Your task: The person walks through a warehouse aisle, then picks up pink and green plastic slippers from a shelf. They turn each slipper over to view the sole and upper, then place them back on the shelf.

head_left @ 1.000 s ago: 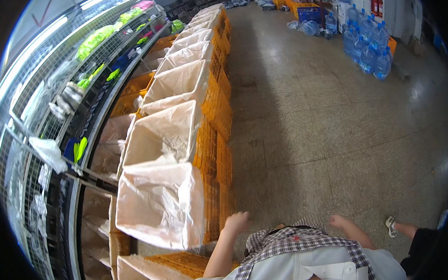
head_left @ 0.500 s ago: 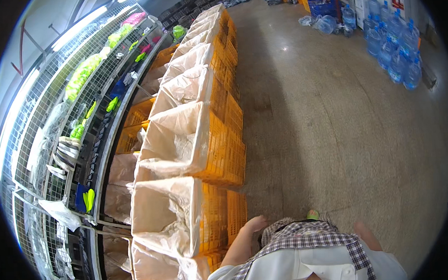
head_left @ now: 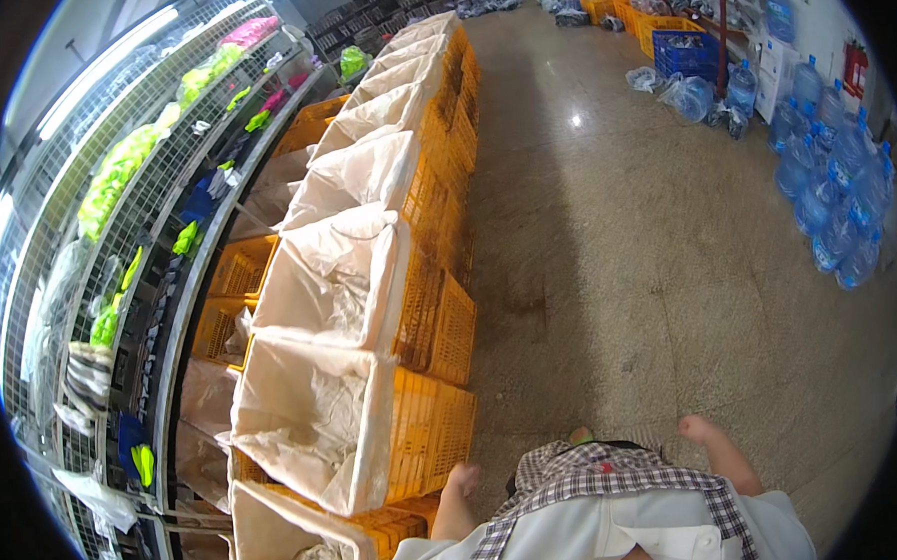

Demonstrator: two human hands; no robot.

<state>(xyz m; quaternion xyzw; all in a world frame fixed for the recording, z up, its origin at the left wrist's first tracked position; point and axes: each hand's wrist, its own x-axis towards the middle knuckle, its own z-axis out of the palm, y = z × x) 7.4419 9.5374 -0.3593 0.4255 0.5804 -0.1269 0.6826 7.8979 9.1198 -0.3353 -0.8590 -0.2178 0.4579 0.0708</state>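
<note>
My left hand [head_left: 464,477] hangs low at my side, beside the orange crates, apparently with nothing in it. Its fingers are foreshortened and hard to make out. On the other side my right hand [head_left: 697,429] swings forward over the floor, fingers curled in and nothing visible in them. Nearest my left hand is an orange plastic crate [head_left: 430,426] lined with pale cloth [head_left: 309,411]. Another lined crate [head_left: 300,542] stands closer to me. I wear a checked apron [head_left: 617,481] over a white top.
A long row of lined crates [head_left: 378,153] runs ahead on the left. Behind it, wire-mesh shelving [head_left: 114,179] holds bright green and pink items. Large blue water bottles [head_left: 835,188] stand at the right. A blue crate [head_left: 686,54] and bagged goods lie farther back on the brown floor [head_left: 608,263].
I have moved forward along the aisle, so the crates and water bottles appear nearer. My right hand has swung forward; my left hand has dropped back.
</note>
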